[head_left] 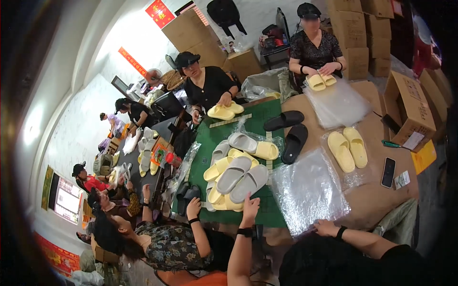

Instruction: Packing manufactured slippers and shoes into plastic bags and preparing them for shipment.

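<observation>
Grey slipper meets outstretched left hand, plastic bags the right hand, grips unclear.

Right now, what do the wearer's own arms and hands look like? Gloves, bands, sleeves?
No gloves. The left hand has a black band at its wrist, the right hand a similar dark band. A black sleeve covers the right upper arm.
</observation>
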`<state>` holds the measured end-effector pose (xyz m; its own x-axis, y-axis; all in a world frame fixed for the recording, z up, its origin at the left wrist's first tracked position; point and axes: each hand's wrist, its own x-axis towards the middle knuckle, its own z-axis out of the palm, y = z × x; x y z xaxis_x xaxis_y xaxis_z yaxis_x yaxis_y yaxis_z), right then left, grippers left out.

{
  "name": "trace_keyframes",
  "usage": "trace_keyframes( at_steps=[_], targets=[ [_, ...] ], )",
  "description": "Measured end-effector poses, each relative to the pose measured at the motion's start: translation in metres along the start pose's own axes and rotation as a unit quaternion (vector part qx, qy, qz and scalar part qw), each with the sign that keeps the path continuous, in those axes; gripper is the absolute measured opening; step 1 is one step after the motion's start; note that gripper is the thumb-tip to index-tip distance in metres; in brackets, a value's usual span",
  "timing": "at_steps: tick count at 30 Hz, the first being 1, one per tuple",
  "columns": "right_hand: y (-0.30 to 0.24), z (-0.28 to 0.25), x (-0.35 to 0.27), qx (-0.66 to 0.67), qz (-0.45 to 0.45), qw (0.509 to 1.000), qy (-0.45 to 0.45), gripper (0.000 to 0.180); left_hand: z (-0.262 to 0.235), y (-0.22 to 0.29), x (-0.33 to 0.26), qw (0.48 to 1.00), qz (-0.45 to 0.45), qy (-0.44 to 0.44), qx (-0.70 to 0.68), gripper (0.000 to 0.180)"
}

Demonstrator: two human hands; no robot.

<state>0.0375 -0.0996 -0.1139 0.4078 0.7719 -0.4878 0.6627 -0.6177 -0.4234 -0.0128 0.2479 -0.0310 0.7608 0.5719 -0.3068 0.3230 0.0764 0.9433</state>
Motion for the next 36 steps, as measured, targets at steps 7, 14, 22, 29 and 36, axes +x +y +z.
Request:
trace_keyframes(
  at_steps=[7,14,22,29,36],
  targets=[
    [0.019,0.028,0.016,0.067,0.033,0.995,-0.069,0.046,-0.012,0.014,0.071,0.984,-0.059,0.014,-0.168,0.072],
    [0.017,0.046,0.006,0.050,0.105,0.990,-0.077,0.051,0.025,-0.008,0.147,0.998,-0.045,0.044,-0.002,0.080],
    [0.003,0.034,0.021,0.131,0.136,0.977,-0.098,0.045,-0.001,-0.036,0.183,0.989,-0.088,0.106,-0.049,0.079],
    [0.003,0.041,0.022,0.128,0.133,0.977,-0.105,0.046,-0.010,-0.012,0.159,0.987,-0.046,0.062,-0.137,0.072],
    [0.048,0.102,0.025,0.122,0.100,0.978,-0.134,0.048,-0.012,0.013,0.104,0.968,0.085,0.034,-0.232,0.053]
  ],
)
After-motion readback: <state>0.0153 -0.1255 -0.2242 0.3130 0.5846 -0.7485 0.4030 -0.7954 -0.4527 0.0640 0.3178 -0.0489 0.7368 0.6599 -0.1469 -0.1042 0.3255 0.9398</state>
